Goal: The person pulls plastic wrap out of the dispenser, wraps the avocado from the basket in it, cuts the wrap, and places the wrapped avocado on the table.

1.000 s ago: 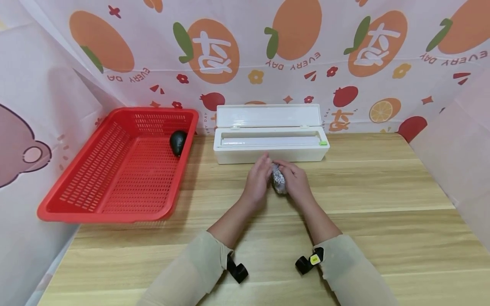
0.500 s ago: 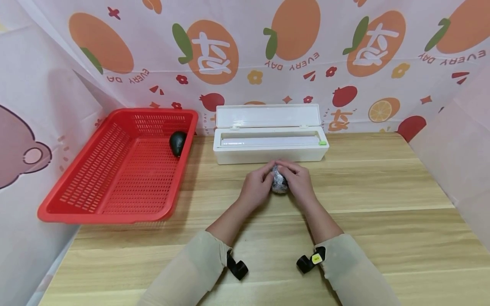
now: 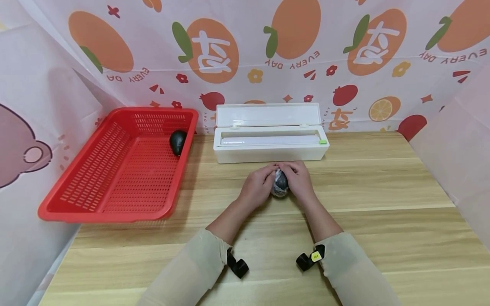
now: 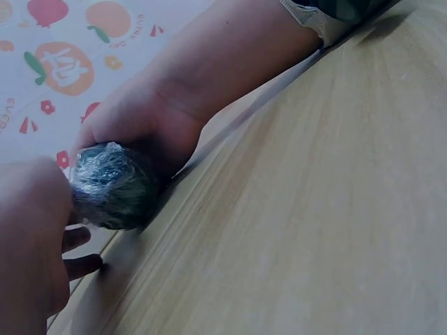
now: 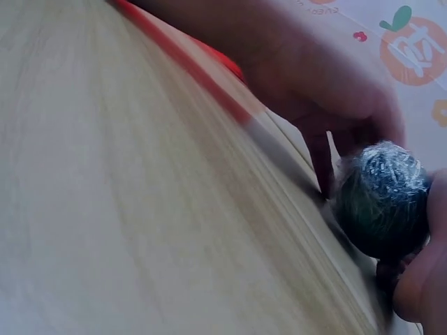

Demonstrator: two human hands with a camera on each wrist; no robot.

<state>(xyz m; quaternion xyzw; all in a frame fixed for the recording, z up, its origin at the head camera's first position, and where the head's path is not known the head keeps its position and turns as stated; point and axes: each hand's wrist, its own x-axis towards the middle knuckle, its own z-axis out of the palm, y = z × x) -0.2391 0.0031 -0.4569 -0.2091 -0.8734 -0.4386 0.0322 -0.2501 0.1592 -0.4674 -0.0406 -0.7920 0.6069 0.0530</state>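
Observation:
A dark avocado (image 3: 281, 189), wrapped in crinkled clear cling film, is held between both hands near the middle of the table. My left hand (image 3: 257, 185) grips it from the left, my right hand (image 3: 300, 182) from the right, and the thumbs and fingertips meet at its far end. Seen from the left wrist, the film bunches shiny on the near end of the avocado (image 4: 115, 187). The right wrist view shows the dark skin through film on the avocado (image 5: 384, 209). Just beyond the hands stands a white cling film dispenser (image 3: 272, 155) with its lid raised.
A red plastic basket (image 3: 115, 216) stands at the left, with another dark avocado (image 3: 178, 143) against its right wall. On the dispenser's right end sits a small green slider (image 3: 323, 142). A fruit-print cloth (image 3: 245, 51) hangs behind the wooden table (image 3: 383, 221).
My left hand was flat beside the avocado and has curled its fingers onto it. The avocado has turned in the hands, so more dark skin shows. Basket and dispenser stay put.

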